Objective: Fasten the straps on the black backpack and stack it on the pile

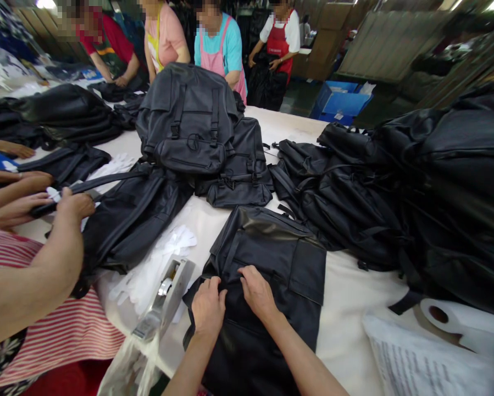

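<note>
A black backpack lies in front of me on the pale table. My left hand is closed on its left edge, fingers curled over the material and thumb to the right. Near the middle of the same bag, my right hand has bent fingers gripping the black material; the fingertips are partly hidden. Just left of the bag stands a grey metal tape dispenser. White paper tags lie in a heap behind it.
Stacked backpacks stand ahead, and a large black pile fills the right. At left, a co-worker's hand holds a strap. A white roll and printed plastic bag lie front right. Several people work across the table.
</note>
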`<state>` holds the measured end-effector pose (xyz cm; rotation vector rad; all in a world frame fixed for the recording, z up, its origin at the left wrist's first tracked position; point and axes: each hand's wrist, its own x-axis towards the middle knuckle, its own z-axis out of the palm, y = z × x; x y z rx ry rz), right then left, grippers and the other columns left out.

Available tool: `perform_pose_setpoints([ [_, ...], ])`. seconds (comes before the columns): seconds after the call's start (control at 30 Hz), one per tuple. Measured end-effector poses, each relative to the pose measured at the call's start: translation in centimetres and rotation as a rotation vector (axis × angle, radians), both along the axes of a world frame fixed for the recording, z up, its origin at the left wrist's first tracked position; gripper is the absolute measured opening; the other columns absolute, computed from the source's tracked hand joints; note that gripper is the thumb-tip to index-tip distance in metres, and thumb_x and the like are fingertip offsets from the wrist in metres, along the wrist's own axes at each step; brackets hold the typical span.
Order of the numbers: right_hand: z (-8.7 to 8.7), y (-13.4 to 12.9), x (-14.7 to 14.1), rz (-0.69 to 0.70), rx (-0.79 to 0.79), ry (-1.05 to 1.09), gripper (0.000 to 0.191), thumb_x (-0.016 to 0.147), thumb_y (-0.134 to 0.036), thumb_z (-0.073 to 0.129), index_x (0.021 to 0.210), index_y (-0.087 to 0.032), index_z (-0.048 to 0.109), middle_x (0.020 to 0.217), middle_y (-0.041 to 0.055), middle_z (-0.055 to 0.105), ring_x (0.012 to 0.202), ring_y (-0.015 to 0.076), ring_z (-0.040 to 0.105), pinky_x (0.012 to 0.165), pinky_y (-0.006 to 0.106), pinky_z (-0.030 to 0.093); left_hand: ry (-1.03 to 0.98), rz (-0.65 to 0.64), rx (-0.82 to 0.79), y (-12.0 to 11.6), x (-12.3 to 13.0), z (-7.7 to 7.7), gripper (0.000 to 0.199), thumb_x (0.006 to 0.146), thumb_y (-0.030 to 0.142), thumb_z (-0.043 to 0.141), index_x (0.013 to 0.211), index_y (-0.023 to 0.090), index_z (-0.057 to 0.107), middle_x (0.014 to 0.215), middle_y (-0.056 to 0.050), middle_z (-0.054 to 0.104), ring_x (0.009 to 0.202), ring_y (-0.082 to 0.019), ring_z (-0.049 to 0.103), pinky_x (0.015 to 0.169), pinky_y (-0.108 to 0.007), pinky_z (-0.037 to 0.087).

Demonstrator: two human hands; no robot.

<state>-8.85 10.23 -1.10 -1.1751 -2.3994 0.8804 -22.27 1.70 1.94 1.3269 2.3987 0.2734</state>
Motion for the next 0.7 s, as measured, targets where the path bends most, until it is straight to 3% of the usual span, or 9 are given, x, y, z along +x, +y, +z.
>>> perform_pose_setpoints([
  [0.2, -1.2, 0.0, 0.0, 0.078, -0.017, -0.008, 0.039, 0.079, -0.004, 0.054, 0.117, -0.015, 0.052, 0.11, 0.0112, 0.053, 0.103, 0.0237, 0.052, 0.092, 0.04, 0.05, -0.067, 0.035, 0.149, -0.6, 0.0, -1.0, 0.015, 0.085, 0.021, 0.051, 0.099, 0.021, 0.058, 0.099, -0.006, 0.064, 0.098, -0.024, 0.057, 0.086, -0.037, 0.047],
  [0.43, -1.5, -0.1, 0.3, 0.05, -0.032, 0.014, 0.039, 0.078, -0.003, 0.054, 0.116, -0.014, 0.053, 0.115, 0.0125, 0.053, 0.105, 0.0231, 0.053, 0.093, 0.041, 0.052, -0.069, -0.007, 0.233, -1.2, 0.4, -2.3, 0.031, 0.088, 0.024, 0.045, 0.116, 0.019, 0.058, 0.105, -0.01, 0.064, 0.1, -0.025, 0.059, 0.092, -0.042, 0.049],
  [0.57, -2.4, -1.8, 1.0, 0.041, -0.002, 0.06, 0.045, 0.077, -0.004, 0.049, 0.119, -0.016, 0.054, 0.126, 0.0139, 0.053, 0.117, 0.0252, 0.052, 0.101, 0.044, 0.049, -0.037, 0.022, 0.231, -1.8, 1.3, -2.5, 0.038, 0.087, 0.024, 0.041, 0.12, 0.019, 0.059, 0.105, -0.012, 0.066, 0.101, -0.027, 0.061, 0.089, -0.045, 0.053],
  [0.63, -3.6, -2.3, 0.8, -0.008, 0.051, 0.087, 0.054, 0.071, -0.004, 0.049, 0.122, -0.022, 0.056, 0.13, 0.0114, 0.054, 0.12, 0.027, 0.053, 0.099, 0.045, 0.052, 0.019, 0.04, 0.283, -0.9, -0.6, -1.8, 0.036, 0.083, 0.026, 0.043, 0.111, 0.028, 0.066, 0.099, -0.01, 0.07, 0.097, -0.027, 0.065, 0.081, -0.046, 0.056],
  [0.7, -5.1, -1.2, -0.5, -0.057, 0.098, 0.137, 0.054, 0.066, -0.013, 0.059, 0.114, -0.039, 0.062, 0.128, 0.0022, 0.058, 0.116, 0.0303, 0.057, 0.086, 0.045, 0.06, 0.132, 0.058, 0.373, 1.6, -5.4, 0.2, 0.027, 0.078, 0.036, 0.052, 0.099, 0.04, 0.069, 0.089, -0.008, 0.071, 0.097, -0.027, 0.066, 0.076, -0.047, 0.055],
])
